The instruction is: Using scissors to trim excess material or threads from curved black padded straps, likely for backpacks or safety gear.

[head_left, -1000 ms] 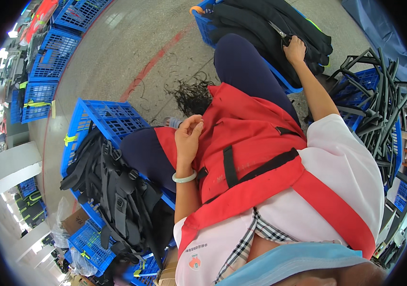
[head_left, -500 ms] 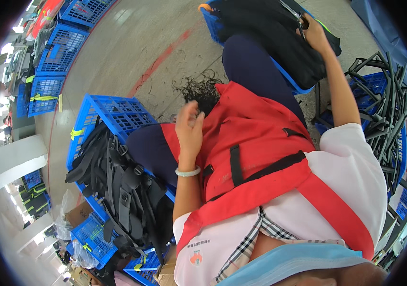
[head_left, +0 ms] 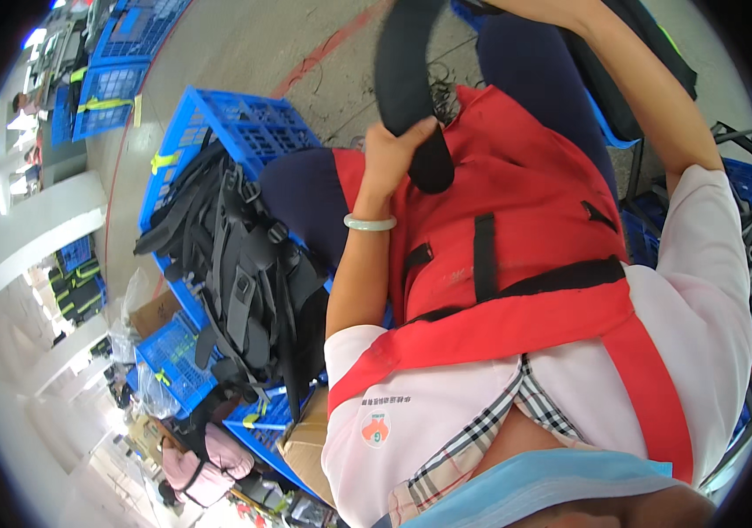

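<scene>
A broad black padded strap (head_left: 404,75) with a rounded lower end hangs over my red apron (head_left: 517,167). My left hand (head_left: 395,157) is closed on the strap near that end, thumb across its face. The strap's upper end runs out of the picture at the top. At the top edge, my right hand (head_left: 556,11) reaches leftward toward the strap. Its fingers are mostly cut off, and a small dark shape beside them is too unclear to name.
To my left, a blue crate (head_left: 244,132) holds black straps with buckles (head_left: 239,264). Black thread scraps (head_left: 442,84) lie on the floor ahead. On the right, black pieces (head_left: 635,66) fill another crate; dark tubes (head_left: 741,141) stick up behind my arm.
My left hand, empty before, now holds the black strap. My right hand, which held scissors over the right crate, has moved left to the top edge. The view has shifted.
</scene>
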Demonstrator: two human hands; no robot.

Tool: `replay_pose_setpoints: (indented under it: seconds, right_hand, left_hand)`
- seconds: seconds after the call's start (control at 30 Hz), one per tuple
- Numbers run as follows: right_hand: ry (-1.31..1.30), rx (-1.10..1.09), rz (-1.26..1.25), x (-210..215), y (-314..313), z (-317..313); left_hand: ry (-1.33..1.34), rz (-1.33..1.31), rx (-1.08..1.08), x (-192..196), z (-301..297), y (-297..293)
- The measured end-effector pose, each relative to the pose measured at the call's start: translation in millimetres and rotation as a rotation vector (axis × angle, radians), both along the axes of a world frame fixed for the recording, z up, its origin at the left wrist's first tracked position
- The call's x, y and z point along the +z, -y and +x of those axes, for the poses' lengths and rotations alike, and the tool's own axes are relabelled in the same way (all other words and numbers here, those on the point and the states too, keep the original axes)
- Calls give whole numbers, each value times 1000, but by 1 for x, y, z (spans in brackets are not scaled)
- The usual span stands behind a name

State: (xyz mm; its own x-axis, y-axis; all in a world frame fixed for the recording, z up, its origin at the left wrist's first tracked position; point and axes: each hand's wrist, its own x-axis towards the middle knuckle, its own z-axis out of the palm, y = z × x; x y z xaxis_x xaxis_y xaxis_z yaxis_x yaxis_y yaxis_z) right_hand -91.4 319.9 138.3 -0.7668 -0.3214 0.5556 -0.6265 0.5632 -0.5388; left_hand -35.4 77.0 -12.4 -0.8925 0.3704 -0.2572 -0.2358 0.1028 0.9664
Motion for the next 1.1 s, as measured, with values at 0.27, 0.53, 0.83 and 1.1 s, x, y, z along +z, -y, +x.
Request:
replay_pose_setpoints:
  seconds: [0.27,0.53,0.83,1.1]
  right_hand:
    - [810,158,-317,-99,43,72]
    - [1068,253,-36,-88,48,108]
    - [1064,158,114,-80,40,108]
    - [962,135,63,-81,49,116]
  left_hand:
    - [132,701,283,27,-1,62]
    - [165,702,271,20,8,69]
    - [94,674,273,25,12,64]
    - [75,583,351,39,27,59]
